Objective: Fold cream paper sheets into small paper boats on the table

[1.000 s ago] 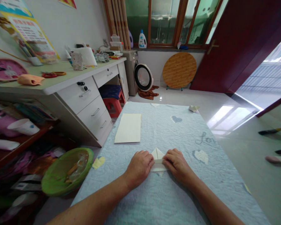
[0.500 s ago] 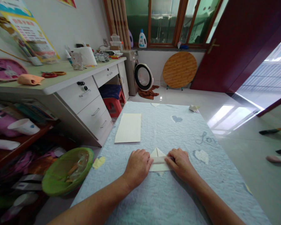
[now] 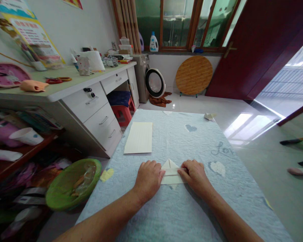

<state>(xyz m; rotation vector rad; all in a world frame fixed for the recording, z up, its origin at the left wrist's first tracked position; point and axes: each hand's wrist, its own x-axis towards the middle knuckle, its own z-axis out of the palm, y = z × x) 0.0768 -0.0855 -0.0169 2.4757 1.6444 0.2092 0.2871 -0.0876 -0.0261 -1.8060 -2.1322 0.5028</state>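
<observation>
A partly folded sheet of cream paper (image 3: 172, 179) lies on the light blue cloth-covered table (image 3: 156, 215), its triangular point facing away from me and a folded strip across its middle. My left hand (image 3: 149, 176) grips the left end of that strip, fingers curled and thumb on top. At the right end my right hand (image 3: 195, 173) pinches the paper the same way, thumb pressed on it. Both palms rest close to the cloth, and the fingertips are partly hidden. Farther off to the left lies a stack of cream paper (image 3: 138, 137).
A small folded paper piece (image 3: 210, 116) sits at the table's far right corner. Left of the table are a green basket (image 3: 52, 195) and a white desk (image 3: 91, 109) with drawers. A washing machine (image 3: 141, 79) with its door open stands beyond.
The strip across the folded paper lies slightly flatter, its crease showing as a line between my hands. Both hands keep nearly the same place.
</observation>
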